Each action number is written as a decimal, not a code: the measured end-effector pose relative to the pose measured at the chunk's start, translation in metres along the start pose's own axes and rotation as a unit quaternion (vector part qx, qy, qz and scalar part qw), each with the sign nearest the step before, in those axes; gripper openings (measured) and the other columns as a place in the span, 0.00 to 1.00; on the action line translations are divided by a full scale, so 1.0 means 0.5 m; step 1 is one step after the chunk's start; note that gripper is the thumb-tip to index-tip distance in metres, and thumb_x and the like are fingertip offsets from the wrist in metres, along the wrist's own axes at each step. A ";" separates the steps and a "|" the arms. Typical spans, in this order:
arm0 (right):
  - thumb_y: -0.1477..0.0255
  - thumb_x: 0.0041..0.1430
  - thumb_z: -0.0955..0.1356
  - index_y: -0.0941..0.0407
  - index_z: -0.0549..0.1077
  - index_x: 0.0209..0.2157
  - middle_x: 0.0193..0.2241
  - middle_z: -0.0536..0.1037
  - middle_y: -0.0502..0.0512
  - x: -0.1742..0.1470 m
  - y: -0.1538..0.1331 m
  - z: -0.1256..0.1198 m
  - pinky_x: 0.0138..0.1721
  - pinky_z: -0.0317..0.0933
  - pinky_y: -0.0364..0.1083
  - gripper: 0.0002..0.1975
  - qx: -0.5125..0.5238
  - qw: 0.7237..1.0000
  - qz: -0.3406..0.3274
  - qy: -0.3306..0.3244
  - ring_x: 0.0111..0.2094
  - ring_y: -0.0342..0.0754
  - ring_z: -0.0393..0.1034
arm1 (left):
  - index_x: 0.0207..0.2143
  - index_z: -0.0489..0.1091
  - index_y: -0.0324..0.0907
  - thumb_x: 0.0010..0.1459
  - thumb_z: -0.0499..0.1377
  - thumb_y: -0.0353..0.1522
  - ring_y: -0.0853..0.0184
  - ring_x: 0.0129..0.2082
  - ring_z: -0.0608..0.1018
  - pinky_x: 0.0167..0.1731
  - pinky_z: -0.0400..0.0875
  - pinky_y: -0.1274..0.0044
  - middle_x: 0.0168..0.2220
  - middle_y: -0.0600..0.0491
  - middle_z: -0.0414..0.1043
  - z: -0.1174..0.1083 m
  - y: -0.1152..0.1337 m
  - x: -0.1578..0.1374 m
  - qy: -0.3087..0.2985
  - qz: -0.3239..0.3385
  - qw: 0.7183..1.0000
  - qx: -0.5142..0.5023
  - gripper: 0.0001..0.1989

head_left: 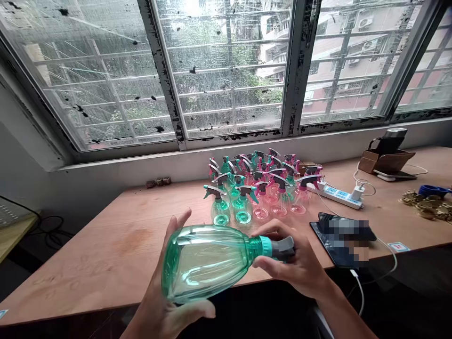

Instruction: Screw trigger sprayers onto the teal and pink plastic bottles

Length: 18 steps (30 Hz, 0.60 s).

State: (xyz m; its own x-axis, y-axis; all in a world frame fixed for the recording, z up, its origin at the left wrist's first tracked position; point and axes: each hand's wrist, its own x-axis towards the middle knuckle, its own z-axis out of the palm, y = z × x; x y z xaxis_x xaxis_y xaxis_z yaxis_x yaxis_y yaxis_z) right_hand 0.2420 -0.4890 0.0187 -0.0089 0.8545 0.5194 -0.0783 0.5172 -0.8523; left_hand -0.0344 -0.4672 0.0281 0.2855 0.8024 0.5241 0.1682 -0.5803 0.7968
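Note:
A clear green spray bottle (212,261) lies sideways in the air above the front edge of the table. My right hand (294,263) grips it at the neck, thumb and fingers around the turquoise collar and grey spray head (282,248). At the bottle's base, my left hand (165,296) cups it, with the thumb stretched out below and the fingers behind the far side. No liquid can be made out inside. Beyond it, a close group of green spray bottles (243,209) and pink spray bottles (280,202) stands upright with grey-topped trigger heads.
Right of the group lie a white power strip (335,195) and dark phones (326,245) with a white cable. A brown box (386,160), gold-coloured pieces (425,205) and a blue ring-shaped item (433,190) are farther right. Small brown blocks (158,181) sit along the wall under the windows.

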 end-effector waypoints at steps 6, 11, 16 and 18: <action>0.64 0.64 0.83 0.53 0.83 0.46 0.27 0.84 0.52 -0.001 0.008 0.000 0.23 0.63 0.40 0.14 0.022 1.000 0.007 0.007 0.23 0.44 0.74 | 0.80 0.54 0.70 0.62 0.78 0.43 0.35 0.77 0.68 0.64 0.82 0.52 0.84 0.50 0.49 -0.011 -0.017 0.009 -0.001 0.049 0.999 -0.012 0.53; 0.66 0.62 0.83 0.53 0.83 0.45 0.25 0.84 0.51 -0.002 0.003 0.002 0.22 0.60 0.39 0.13 0.010 1.000 0.001 0.004 0.21 0.43 0.72 | 0.82 0.42 0.75 0.59 0.77 0.52 0.36 0.79 0.64 0.70 0.74 0.47 0.86 0.52 0.42 -0.002 -0.008 0.004 -0.011 0.040 0.998 -0.037 0.61; 0.69 0.62 0.83 0.52 0.83 0.44 0.26 0.85 0.50 0.001 -0.001 0.002 0.22 0.64 0.38 0.12 0.025 1.000 -0.009 0.013 0.21 0.44 0.76 | 0.81 0.49 0.74 0.63 0.76 0.49 0.41 0.80 0.64 0.72 0.72 0.51 0.85 0.53 0.49 0.007 -0.004 0.003 -0.009 0.044 0.999 -0.006 0.55; 0.69 0.62 0.83 0.51 0.83 0.45 0.27 0.86 0.50 0.002 -0.001 0.003 0.23 0.68 0.39 0.12 0.043 0.999 -0.012 0.015 0.23 0.45 0.79 | 0.81 0.46 0.79 0.67 0.75 0.45 0.42 0.78 0.68 0.71 0.75 0.52 0.84 0.56 0.49 0.005 -0.017 0.002 0.000 0.061 0.998 0.004 0.53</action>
State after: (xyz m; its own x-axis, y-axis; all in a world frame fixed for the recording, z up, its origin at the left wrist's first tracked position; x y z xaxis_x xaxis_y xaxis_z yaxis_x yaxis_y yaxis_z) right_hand 0.2406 -0.4884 0.0200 0.0232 0.8434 0.5368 -0.1635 0.5329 -0.8302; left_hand -0.0329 -0.4616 0.0212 0.3050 0.7261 0.6163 0.1408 -0.6744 0.7249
